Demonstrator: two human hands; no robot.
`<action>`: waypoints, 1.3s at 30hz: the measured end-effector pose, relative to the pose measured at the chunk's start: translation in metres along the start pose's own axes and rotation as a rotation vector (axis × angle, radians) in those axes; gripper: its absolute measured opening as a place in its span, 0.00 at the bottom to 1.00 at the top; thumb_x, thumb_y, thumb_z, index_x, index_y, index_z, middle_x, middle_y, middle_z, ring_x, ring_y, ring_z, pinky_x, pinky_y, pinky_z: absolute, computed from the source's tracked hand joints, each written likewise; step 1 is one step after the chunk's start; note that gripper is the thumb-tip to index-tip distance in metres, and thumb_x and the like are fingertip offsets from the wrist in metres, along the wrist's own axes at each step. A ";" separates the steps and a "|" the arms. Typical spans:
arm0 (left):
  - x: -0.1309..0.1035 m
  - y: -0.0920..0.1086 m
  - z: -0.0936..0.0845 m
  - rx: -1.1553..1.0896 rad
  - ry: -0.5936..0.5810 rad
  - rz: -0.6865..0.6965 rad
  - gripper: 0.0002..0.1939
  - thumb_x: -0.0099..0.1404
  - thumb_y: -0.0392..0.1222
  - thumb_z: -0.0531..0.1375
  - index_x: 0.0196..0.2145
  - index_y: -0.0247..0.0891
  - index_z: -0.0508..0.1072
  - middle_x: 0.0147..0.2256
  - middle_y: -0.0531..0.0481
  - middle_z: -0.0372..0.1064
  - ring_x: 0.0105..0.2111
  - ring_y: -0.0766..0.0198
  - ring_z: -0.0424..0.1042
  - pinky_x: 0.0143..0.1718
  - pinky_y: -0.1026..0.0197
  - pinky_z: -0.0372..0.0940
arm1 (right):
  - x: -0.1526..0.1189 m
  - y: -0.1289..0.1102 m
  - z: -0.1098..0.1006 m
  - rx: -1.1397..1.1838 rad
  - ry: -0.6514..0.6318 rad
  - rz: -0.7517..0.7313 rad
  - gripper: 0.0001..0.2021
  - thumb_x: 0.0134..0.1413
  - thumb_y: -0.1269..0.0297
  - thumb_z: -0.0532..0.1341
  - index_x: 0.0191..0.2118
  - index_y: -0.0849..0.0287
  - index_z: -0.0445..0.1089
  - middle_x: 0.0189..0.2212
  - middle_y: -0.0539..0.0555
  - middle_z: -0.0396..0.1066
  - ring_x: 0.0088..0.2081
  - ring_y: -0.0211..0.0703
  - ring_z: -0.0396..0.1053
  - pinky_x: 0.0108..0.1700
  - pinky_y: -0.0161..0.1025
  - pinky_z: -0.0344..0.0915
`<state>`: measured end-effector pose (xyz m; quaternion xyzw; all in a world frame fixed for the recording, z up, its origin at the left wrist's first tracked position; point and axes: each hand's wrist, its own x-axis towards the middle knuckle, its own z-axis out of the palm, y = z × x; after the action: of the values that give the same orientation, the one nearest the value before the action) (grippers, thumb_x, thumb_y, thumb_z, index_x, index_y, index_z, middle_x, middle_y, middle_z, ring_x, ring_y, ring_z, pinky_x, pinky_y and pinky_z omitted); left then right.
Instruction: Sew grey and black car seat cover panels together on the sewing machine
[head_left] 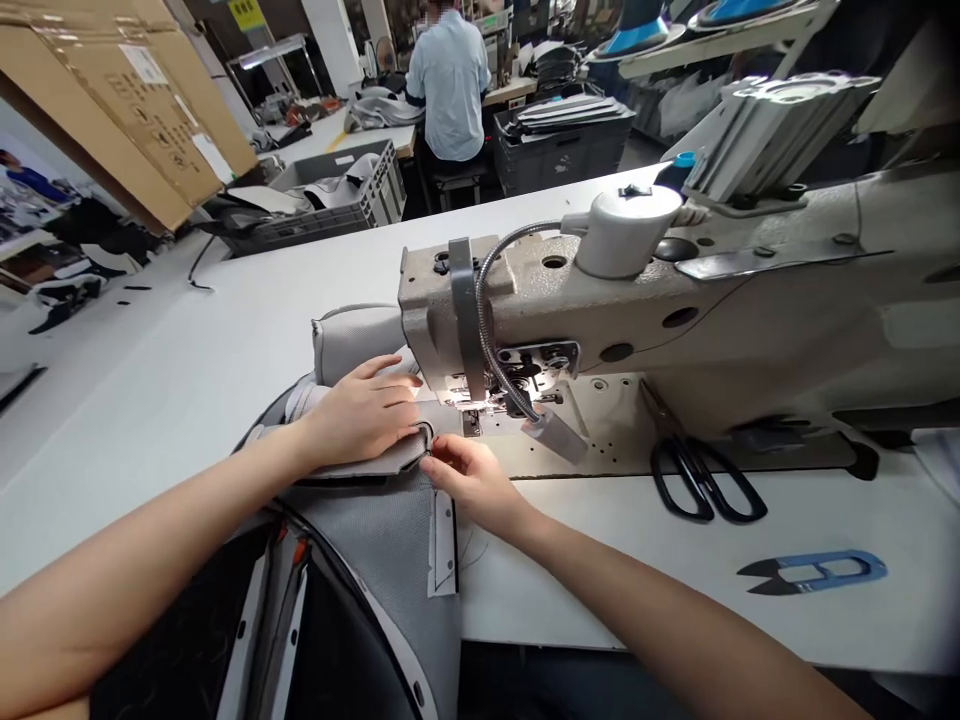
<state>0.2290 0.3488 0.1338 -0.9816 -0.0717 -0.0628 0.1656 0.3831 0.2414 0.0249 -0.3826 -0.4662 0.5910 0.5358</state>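
A grey fabric cover [390, 545] with black edging and white strips lies on the table and hangs over its front edge. My left hand [367, 412] rests flat on a folded part of it, fingers stretched toward the needle area. At the fold's corner, my right hand [474, 482] pinches the cover's dark edge between thumb and fingers. Both hands are just left of and in front of the sewing machine [540, 300], whose lamp lights the presser foot [472, 422]. The fabric under my left palm is hidden.
Black-handled scissors [701, 480] and blue thread snips [814, 572] lie to the right. A bendable lamp [555, 435] hangs beside the needle. Beyond the table stand a grey crate [382, 185], a cardboard box [127, 100] and a seated person [450, 90].
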 end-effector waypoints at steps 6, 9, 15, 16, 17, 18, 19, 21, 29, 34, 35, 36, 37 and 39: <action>-0.003 0.003 0.014 0.015 -0.006 0.062 0.12 0.65 0.37 0.52 0.25 0.39 0.68 0.26 0.53 0.67 0.34 0.63 0.67 0.55 0.53 0.54 | 0.004 0.013 0.010 -0.012 0.114 -0.033 0.15 0.50 0.58 0.62 0.43 0.58 0.66 0.34 0.53 0.69 0.36 0.40 0.69 0.39 0.38 0.68; 0.000 0.004 0.006 -0.138 -0.071 -0.006 0.07 0.62 0.37 0.53 0.29 0.39 0.69 0.28 0.52 0.68 0.35 0.62 0.66 0.52 0.54 0.55 | 0.007 0.014 0.011 -0.039 0.070 -0.058 0.10 0.51 0.60 0.61 0.39 0.58 0.66 0.35 0.53 0.70 0.38 0.41 0.68 0.40 0.38 0.68; 0.000 0.002 -0.013 -0.295 -0.315 -0.040 0.02 0.61 0.41 0.60 0.32 0.41 0.73 0.29 0.54 0.69 0.37 0.61 0.66 0.47 0.55 0.56 | 0.007 0.016 0.018 0.025 -0.037 0.079 0.14 0.50 0.65 0.59 0.44 0.59 0.63 0.23 0.44 0.62 0.22 0.31 0.60 0.25 0.30 0.59; -0.006 0.002 -0.012 -0.255 -0.305 -0.029 0.03 0.62 0.40 0.60 0.31 0.40 0.72 0.30 0.53 0.69 0.37 0.61 0.66 0.46 0.56 0.57 | 0.007 0.015 0.019 -0.005 -0.044 0.082 0.15 0.51 0.66 0.59 0.46 0.59 0.64 0.25 0.45 0.64 0.24 0.31 0.61 0.26 0.30 0.60; -0.013 0.002 -0.011 -0.206 -0.286 -0.015 0.05 0.63 0.39 0.58 0.30 0.39 0.72 0.30 0.52 0.69 0.36 0.62 0.67 0.45 0.56 0.57 | 0.007 0.015 0.020 -0.039 -0.056 0.082 0.15 0.51 0.67 0.58 0.47 0.59 0.64 0.27 0.47 0.65 0.26 0.32 0.63 0.28 0.31 0.62; -0.021 0.004 -0.010 -0.154 -0.250 0.000 0.06 0.64 0.37 0.56 0.29 0.38 0.71 0.30 0.52 0.69 0.35 0.63 0.67 0.46 0.57 0.58 | 0.008 0.013 0.022 -0.070 -0.067 0.083 0.15 0.52 0.68 0.57 0.47 0.59 0.65 0.30 0.49 0.67 0.29 0.33 0.65 0.30 0.32 0.64; -0.031 0.006 -0.008 -0.103 -0.192 0.018 0.07 0.65 0.35 0.55 0.30 0.38 0.70 0.31 0.53 0.70 0.34 0.64 0.67 0.47 0.56 0.58 | 0.009 0.012 0.024 -0.093 -0.075 0.085 0.15 0.53 0.68 0.56 0.47 0.59 0.65 0.33 0.51 0.68 0.32 0.34 0.66 0.33 0.33 0.65; -0.050 0.011 -0.006 -0.016 -0.012 0.051 0.08 0.65 0.32 0.52 0.32 0.39 0.70 0.31 0.53 0.71 0.34 0.66 0.69 0.51 0.55 0.58 | 0.012 0.008 0.031 -0.119 -0.089 0.088 0.16 0.53 0.66 0.57 0.48 0.59 0.65 0.39 0.54 0.68 0.36 0.36 0.68 0.36 0.35 0.67; -0.084 0.027 0.002 0.185 0.387 0.102 0.08 0.63 0.31 0.54 0.31 0.42 0.69 0.32 0.56 0.75 0.39 0.67 0.74 0.48 0.55 0.64 | 0.012 0.012 0.060 -0.371 -0.029 -0.218 0.24 0.48 0.74 0.55 0.53 0.56 0.64 0.33 0.50 0.67 0.32 0.37 0.65 0.37 0.36 0.66; -0.086 0.030 0.007 0.226 0.429 0.130 0.07 0.60 0.32 0.58 0.28 0.43 0.65 0.31 0.59 0.75 0.38 0.68 0.75 0.46 0.55 0.68 | 0.008 0.016 0.053 -0.472 -0.006 -0.427 0.19 0.53 0.75 0.53 0.49 0.56 0.68 0.35 0.53 0.69 0.35 0.38 0.68 0.40 0.36 0.68; -0.086 0.030 0.007 0.226 0.428 0.124 0.07 0.60 0.32 0.59 0.28 0.43 0.65 0.31 0.60 0.75 0.37 0.68 0.75 0.46 0.55 0.68 | 0.007 0.016 0.052 -0.477 -0.002 -0.464 0.18 0.55 0.74 0.52 0.49 0.55 0.68 0.36 0.53 0.69 0.37 0.38 0.68 0.41 0.36 0.68; -0.086 0.030 0.008 0.224 0.422 0.118 0.08 0.60 0.32 0.59 0.28 0.43 0.64 0.31 0.60 0.75 0.37 0.68 0.75 0.46 0.55 0.68 | 0.007 0.016 0.052 -0.478 0.003 -0.496 0.17 0.57 0.74 0.52 0.49 0.55 0.69 0.36 0.54 0.69 0.38 0.38 0.69 0.42 0.36 0.68; -0.087 0.030 0.008 0.219 0.417 0.112 0.08 0.60 0.31 0.59 0.29 0.43 0.64 0.31 0.61 0.75 0.37 0.69 0.75 0.47 0.55 0.69 | 0.007 0.017 0.051 -0.475 0.009 -0.523 0.16 0.58 0.73 0.52 0.49 0.55 0.69 0.37 0.54 0.69 0.38 0.38 0.69 0.42 0.36 0.68; -0.087 0.030 0.010 0.195 0.415 0.109 0.08 0.59 0.30 0.59 0.29 0.43 0.64 0.31 0.60 0.75 0.37 0.68 0.75 0.48 0.55 0.68 | 0.007 0.019 0.051 -0.461 0.019 -0.537 0.15 0.59 0.73 0.52 0.47 0.56 0.70 0.37 0.54 0.70 0.39 0.37 0.70 0.42 0.35 0.68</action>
<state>0.1499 0.3133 0.1023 -0.9295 0.0112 -0.2468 0.2740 0.3285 0.2409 0.0207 -0.3625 -0.6663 0.3047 0.5760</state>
